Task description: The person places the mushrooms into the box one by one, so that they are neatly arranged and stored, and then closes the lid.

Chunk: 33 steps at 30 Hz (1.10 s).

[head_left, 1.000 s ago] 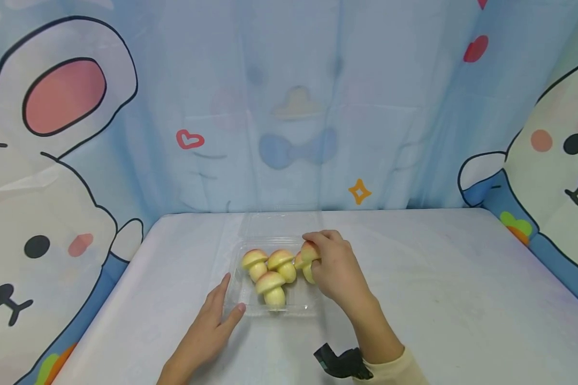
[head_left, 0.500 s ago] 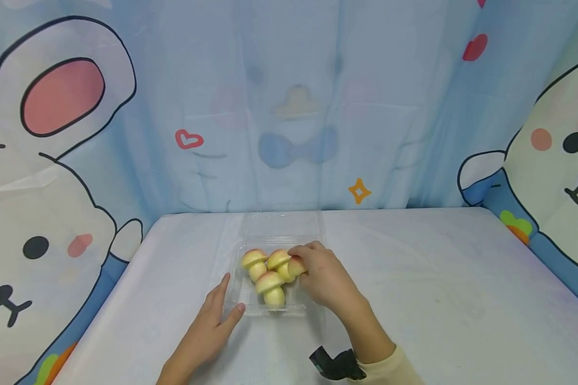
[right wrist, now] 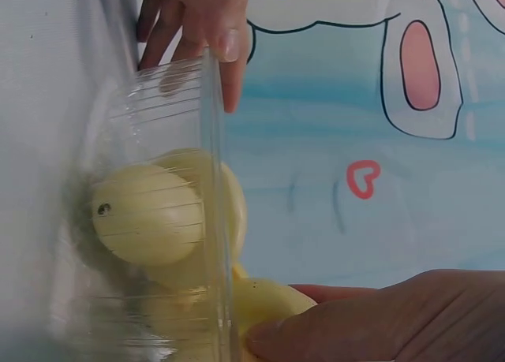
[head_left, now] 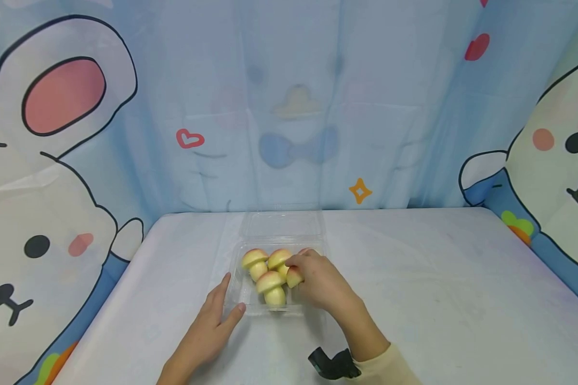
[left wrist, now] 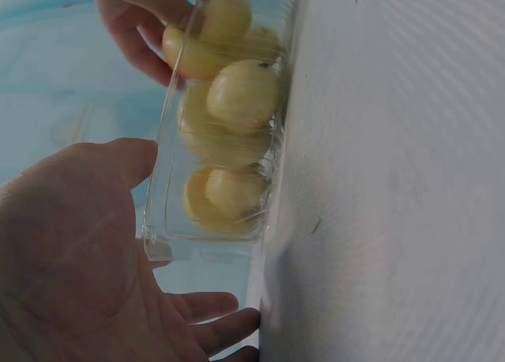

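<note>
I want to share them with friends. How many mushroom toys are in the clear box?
4 show: back left, back middle, front, and one pinched by the right hand at. A pink bit behind may be a fifth.

- The right hand (head_left: 320, 283) covers most of one pink-capped, yellow mushroom-shaped toy (head_left: 294, 277).
- A black wrist device (head_left: 331, 366) is cut off at the head view's bottom edge.
- The clear plastic tray (left wrist: 162, 212) blurs its contents.

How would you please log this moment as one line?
right hand: holds mushroom toy in clear tray | left hand: steadies tray
</note>
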### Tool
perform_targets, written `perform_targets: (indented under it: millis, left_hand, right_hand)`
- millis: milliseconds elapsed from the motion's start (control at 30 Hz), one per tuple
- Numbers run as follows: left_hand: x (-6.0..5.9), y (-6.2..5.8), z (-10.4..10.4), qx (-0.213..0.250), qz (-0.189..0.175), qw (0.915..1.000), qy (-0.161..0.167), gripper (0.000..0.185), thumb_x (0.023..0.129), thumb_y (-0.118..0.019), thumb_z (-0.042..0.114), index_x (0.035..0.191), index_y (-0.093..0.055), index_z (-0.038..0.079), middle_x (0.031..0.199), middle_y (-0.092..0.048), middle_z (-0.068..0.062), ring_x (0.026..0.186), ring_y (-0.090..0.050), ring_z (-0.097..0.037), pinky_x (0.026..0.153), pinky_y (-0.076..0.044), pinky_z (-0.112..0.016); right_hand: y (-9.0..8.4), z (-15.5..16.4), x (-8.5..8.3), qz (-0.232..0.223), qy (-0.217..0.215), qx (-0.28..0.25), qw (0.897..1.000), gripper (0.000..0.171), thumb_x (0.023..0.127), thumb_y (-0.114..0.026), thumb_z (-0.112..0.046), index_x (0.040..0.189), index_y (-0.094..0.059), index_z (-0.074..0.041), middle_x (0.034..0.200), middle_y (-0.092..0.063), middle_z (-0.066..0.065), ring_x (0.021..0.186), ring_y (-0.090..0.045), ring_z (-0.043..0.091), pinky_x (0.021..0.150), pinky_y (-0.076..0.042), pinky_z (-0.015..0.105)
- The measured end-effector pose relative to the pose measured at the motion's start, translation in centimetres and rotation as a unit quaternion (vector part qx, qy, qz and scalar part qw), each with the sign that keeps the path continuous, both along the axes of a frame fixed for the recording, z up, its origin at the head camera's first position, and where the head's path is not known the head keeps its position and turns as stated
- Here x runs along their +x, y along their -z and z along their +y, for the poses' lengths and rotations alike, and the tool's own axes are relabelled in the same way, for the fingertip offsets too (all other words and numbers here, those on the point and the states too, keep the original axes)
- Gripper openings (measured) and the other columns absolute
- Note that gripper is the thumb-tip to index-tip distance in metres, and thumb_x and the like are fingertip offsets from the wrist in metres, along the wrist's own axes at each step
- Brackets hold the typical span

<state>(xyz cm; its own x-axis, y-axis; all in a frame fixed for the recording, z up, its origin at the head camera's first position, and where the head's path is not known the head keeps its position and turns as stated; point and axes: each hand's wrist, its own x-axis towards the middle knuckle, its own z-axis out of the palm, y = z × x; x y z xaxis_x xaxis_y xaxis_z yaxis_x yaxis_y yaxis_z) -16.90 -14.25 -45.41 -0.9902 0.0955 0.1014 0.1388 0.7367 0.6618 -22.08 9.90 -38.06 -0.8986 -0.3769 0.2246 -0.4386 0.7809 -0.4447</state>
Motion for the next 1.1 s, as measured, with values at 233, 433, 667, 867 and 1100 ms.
perform_targets:
  millis: [233, 433, 667, 867, 1100]
  left_hand:
    - [-0.05, -0.06, 0.05, 0.001, -0.001, 1.0000, 0.000, 0.074, 0.093, -0.045, 0.054, 0.151, -0.011, 0.025, 0.149, -0.026, -0.016, 0.133, -0.029, -0.038, 0.102, -0.027, -0.059]
    - [-0.05, -0.13, 0.04, 0.000, -0.003, 1.0000, 0.001, 0.074, 0.093, -0.045, 0.054, 0.151, -0.011, 0.024, 0.149, -0.025, -0.018, 0.133, -0.028, -0.039, 0.102, -0.027, -0.059]
    - [-0.05, -0.07, 0.00, 0.004, -0.004, 1.0000, 0.001, 0.074, 0.093, -0.046, 0.053, 0.151, -0.011, 0.024, 0.149, -0.025, -0.017, 0.133, -0.029, -0.038, 0.102, -0.027, -0.059]
    - [-0.05, -0.12, 0.03, 0.006, -0.002, 1.0000, 0.000, 0.074, 0.093, -0.046, 0.054, 0.151, -0.012, 0.024, 0.149, -0.026, -0.016, 0.133, -0.029, -0.037, 0.102, -0.027, -0.058]
    - [-0.01, -0.08, 0.01, 0.012, -0.004, 0.9999, 0.005, 0.073, 0.093, -0.046, 0.053, 0.151, -0.011, 0.025, 0.149, -0.025, -0.016, 0.134, -0.029, -0.037, 0.103, -0.026, -0.058]
  right_hand:
    - [0.44, -0.16, -0.24, 0.006, -0.028, 0.005, 1.000, 0.038, 0.070, -0.068, 0.006, 0.106, -0.068, -0.007, 0.099, -0.060, 0.005, 0.091, -0.054, 0.021, 0.078, -0.046, 0.035]
    - [0.47, -0.13, -0.23, 0.014, -0.041, 0.017, 0.999, 0.037, 0.068, -0.069, 0.009, 0.102, -0.069, -0.007, 0.095, -0.062, 0.002, 0.089, -0.055, 0.019, 0.077, -0.046, 0.035]
    - [0.42, -0.09, -0.30, 0.003, -0.049, 0.046, 0.998, 0.040, 0.067, -0.069, 0.009, 0.101, -0.070, -0.011, 0.094, -0.063, -0.001, 0.090, -0.055, 0.018, 0.078, -0.046, 0.035]
    - [0.50, -0.13, -0.23, 0.003, -0.037, 0.058, 0.998, 0.043, 0.066, -0.069, 0.009, 0.103, -0.071, -0.014, 0.095, -0.062, 0.000, 0.090, -0.056, 0.019, 0.076, -0.046, 0.035]
    - [0.59, -0.20, -0.13, -0.004, -0.025, 0.069, 0.997, 0.050, 0.064, -0.061, 0.014, 0.103, -0.071, -0.016, 0.094, -0.060, 0.001, 0.090, -0.054, 0.028, 0.074, -0.046, 0.037]
